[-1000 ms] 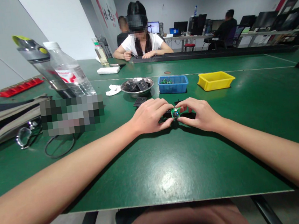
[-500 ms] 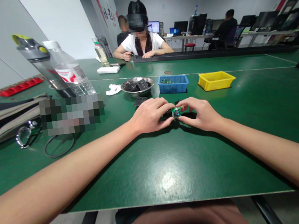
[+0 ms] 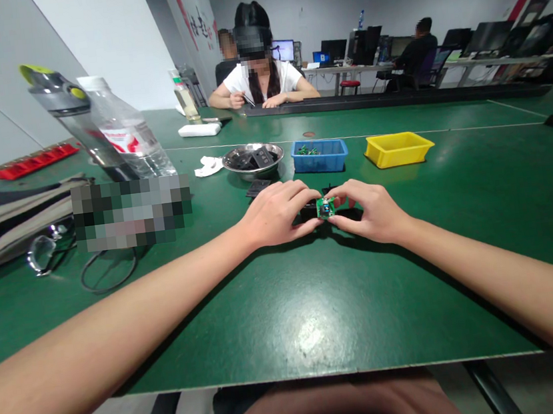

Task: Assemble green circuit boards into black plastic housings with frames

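Note:
A small green circuit board (image 3: 326, 207) is pinched between my two hands, just above the green table (image 3: 298, 298). My left hand (image 3: 282, 213) is closed on the board's left side, thumb below and fingers above. On the right side, my right hand (image 3: 368, 208) grips it between thumb and fingertips. Dark parts lie behind and under the hands, mostly hidden. A flat black piece (image 3: 257, 189) rests on the table just beyond my left hand.
Behind the hands stand a metal bowl (image 3: 254, 169) of black parts, a blue bin (image 3: 320, 161) with green boards, and a yellow bin (image 3: 399, 151). Bottles (image 3: 129, 134) and a bag (image 3: 10, 219) occupy the left. A co-worker (image 3: 259, 68) sits opposite.
The circuit board has tilted slightly between my fingers, showing more of its face. Both hands stay in nearly the same place. The co-worker's hand with a thin tool has shifted a little.

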`<state>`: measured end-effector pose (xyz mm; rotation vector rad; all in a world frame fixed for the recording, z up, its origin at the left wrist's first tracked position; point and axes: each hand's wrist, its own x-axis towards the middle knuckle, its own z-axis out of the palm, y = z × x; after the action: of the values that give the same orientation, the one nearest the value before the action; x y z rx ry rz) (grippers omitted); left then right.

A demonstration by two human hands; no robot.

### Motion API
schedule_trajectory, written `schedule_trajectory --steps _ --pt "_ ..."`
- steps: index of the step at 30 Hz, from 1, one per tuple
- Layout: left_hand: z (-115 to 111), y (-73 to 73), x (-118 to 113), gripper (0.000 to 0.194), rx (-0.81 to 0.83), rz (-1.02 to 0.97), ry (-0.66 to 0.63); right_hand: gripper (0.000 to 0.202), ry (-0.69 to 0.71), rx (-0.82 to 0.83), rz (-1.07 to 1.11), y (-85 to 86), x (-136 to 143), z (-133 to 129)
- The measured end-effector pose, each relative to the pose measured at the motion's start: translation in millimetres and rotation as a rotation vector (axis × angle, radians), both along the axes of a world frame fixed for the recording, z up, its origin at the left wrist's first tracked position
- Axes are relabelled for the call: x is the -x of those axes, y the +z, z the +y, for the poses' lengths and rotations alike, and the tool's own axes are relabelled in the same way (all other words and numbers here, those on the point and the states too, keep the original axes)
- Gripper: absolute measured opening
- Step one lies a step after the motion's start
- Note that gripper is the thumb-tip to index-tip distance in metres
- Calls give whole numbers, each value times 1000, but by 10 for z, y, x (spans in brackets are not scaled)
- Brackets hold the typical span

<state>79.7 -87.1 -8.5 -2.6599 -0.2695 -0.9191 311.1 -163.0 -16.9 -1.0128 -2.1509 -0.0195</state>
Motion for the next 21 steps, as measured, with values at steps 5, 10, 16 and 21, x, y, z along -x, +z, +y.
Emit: schedule_trajectory --steps 5,10,16,21 --pt "21 -15 -8 33 -8 -4 8 17 14 -10 -7 14 6 -2" --pt "35 -22 -10 34 -29 -4 -6 15 22 -3 -10 19 6 -2" --pt "36 -18 -9 36 -26 7 -5 14 29 12 -6 16 6 2" --pt "42 -16 -3 37 -23 6 -19 16 27 57 5 29 15 -10"
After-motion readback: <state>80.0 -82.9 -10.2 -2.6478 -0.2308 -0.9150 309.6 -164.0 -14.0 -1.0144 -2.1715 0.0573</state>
